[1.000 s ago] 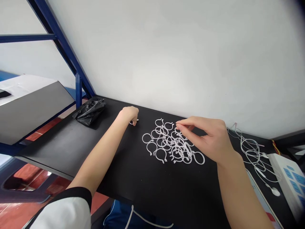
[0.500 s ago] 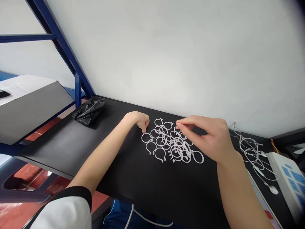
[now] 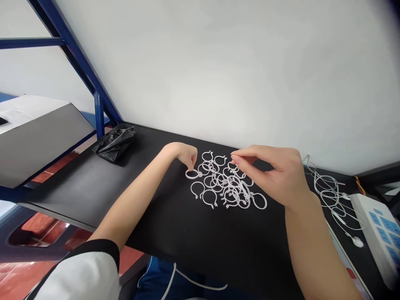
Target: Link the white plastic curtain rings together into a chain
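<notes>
A heap of several white plastic rings (image 3: 226,185) lies on the black tabletop (image 3: 175,225) close to the wall. My left hand (image 3: 183,155) is at the heap's left edge, fingers curled down, its fingertips pinching the leftmost white ring (image 3: 193,174). My right hand (image 3: 275,173) hovers over the right side of the heap. Its thumb and fingers are pressed together in a pinch pointing left, and I cannot see whether anything is between them.
A crumpled black plastic bag (image 3: 115,143) lies at the table's far left. White earphone cables (image 3: 333,198) and a white power strip (image 3: 379,229) sit at the right. A blue metal frame (image 3: 93,89) and a grey slanted panel (image 3: 40,137) stand at the left.
My left hand has slid right from bare table to the heap's left edge and closed on the leftmost ring. My right hand has barely moved.
</notes>
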Tool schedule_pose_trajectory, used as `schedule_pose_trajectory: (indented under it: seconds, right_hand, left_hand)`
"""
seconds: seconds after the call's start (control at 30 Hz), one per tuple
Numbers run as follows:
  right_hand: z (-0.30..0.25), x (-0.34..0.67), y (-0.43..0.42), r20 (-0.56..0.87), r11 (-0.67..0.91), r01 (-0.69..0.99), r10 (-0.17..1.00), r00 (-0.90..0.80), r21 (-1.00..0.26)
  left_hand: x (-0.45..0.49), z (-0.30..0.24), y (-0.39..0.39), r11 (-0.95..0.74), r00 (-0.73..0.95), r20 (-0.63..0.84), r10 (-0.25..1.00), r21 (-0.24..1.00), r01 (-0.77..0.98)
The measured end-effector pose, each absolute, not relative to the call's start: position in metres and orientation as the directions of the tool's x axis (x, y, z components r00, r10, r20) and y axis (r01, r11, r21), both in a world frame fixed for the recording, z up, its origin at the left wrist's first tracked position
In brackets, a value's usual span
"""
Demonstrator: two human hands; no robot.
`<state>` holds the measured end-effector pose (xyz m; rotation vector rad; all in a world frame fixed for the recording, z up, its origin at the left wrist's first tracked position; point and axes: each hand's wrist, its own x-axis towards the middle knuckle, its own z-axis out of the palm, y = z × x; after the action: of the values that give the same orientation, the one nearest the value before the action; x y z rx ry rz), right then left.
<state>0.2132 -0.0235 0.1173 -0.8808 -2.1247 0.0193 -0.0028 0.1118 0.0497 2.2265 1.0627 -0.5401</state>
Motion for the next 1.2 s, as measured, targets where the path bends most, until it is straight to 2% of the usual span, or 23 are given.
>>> schedule_pose_trajectory:
  seconds: [0.07,0.17,0.23,0.33,0.53,0.77,1.0,1.2]
  right_hand:
    - [0.117,0.213,-0.023,0.682,0.757,0.579,0.596,-0.424,-0.302]
    - [0.117,0.211,-0.025,0.687,0.766,0.541,0.601,-0.409,-0.348]
    - [0.119,0.210,-0.029,0.695,0.767,0.483,0.616,-0.372,-0.422]
    - [0.121,0.208,-0.035,0.687,0.766,0.401,0.636,-0.353,-0.503]
    - [0.124,0.205,-0.041,0.687,0.800,0.399,0.593,-0.420,-0.448]
    - [0.122,0.200,-0.044,0.733,0.815,0.368,0.570,-0.372,-0.447]
    - [0.122,0.198,-0.040,0.828,0.875,0.368,0.443,-0.344,-0.315]
    - [0.122,0.198,-0.041,0.818,0.866,0.379,0.460,-0.345,-0.327]
  left_hand:
    - [-0.009,0.062,0.108,-0.515,0.706,-0.497,0.505,0.483,0.708]
    - [-0.019,0.085,0.098,-0.470,0.874,-0.268,0.407,0.758,0.451]
    - [-0.024,0.100,0.088,-0.454,0.909,-0.073,0.411,0.848,0.274]
    - [-0.024,0.115,0.074,-0.493,0.857,0.111,0.502,0.852,0.178]
    - [-0.017,0.127,0.051,-0.573,0.790,0.245,0.562,0.804,0.158]
    - [-0.012,0.135,0.037,-0.609,0.767,0.286,0.574,0.776,0.166]
    - [-0.010,0.137,0.034,-0.612,0.759,0.288,0.584,0.771,0.178]
    - [-0.009,0.138,0.030,-0.629,0.762,0.285,0.581,0.752,0.198]
